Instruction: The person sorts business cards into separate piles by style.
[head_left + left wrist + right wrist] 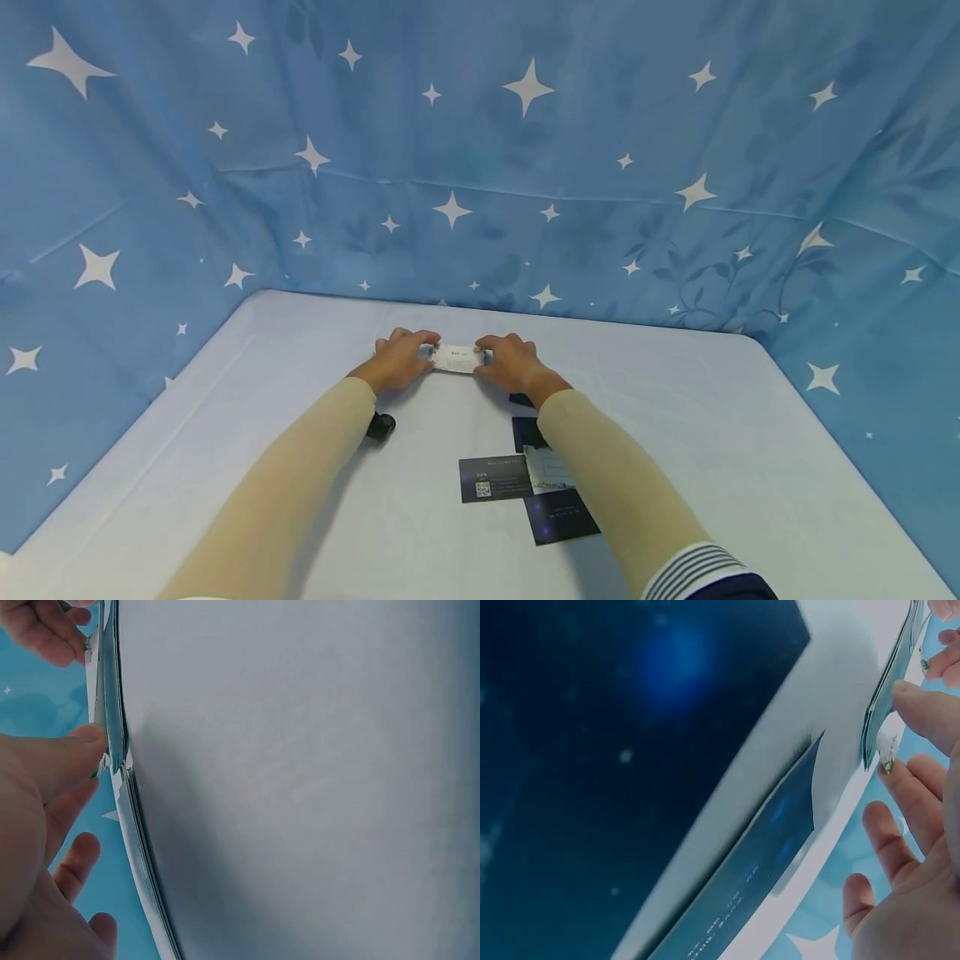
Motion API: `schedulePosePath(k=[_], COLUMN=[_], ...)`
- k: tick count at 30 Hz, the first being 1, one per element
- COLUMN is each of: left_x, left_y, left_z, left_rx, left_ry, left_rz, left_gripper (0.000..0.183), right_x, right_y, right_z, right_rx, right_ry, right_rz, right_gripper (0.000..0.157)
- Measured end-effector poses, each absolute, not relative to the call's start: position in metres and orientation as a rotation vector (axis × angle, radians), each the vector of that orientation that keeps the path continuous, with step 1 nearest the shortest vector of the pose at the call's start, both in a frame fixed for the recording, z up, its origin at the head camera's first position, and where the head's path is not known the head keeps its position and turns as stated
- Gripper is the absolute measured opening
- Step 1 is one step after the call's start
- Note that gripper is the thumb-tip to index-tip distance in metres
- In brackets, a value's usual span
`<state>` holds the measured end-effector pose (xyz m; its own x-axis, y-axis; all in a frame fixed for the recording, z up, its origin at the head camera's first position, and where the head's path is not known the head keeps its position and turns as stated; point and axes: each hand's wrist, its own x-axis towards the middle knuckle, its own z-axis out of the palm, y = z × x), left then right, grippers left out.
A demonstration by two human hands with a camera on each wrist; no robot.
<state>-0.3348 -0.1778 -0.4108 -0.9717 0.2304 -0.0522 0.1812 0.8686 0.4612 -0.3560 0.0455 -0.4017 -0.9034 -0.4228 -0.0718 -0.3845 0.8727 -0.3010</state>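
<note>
Wht card [457, 358] held w/ long axis L-R btwn hands [399, 358] [514, 364].

White card [458, 359] txt illegible (tiny); blk obj. [383, 427] partly hid.

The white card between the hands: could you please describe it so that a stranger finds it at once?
Start at the white table and go to its far side, before the starry blue curtain. There, the left hand and right hand hold the white card by its opposite ends. It is pale with small print and held, unlike the dark cards lying nearer the camera.
</note>
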Motion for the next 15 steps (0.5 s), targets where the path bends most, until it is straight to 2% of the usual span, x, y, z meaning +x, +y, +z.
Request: schedulePosePath(k=[15], left_x=[-0.3316], left_y=[-0.1723], left_z=[-0.4064], left_rx=[0.236], left_ry=[2.893], left_rz=[0.628], left_gripper=[0.056], right_x=[-0.3546], right_y=[0.0395], right_z=[-0.4086], right_rx=[-0.573], right_ry=[2.900], right_rz=[-0.408], right_gripper=[0.059])
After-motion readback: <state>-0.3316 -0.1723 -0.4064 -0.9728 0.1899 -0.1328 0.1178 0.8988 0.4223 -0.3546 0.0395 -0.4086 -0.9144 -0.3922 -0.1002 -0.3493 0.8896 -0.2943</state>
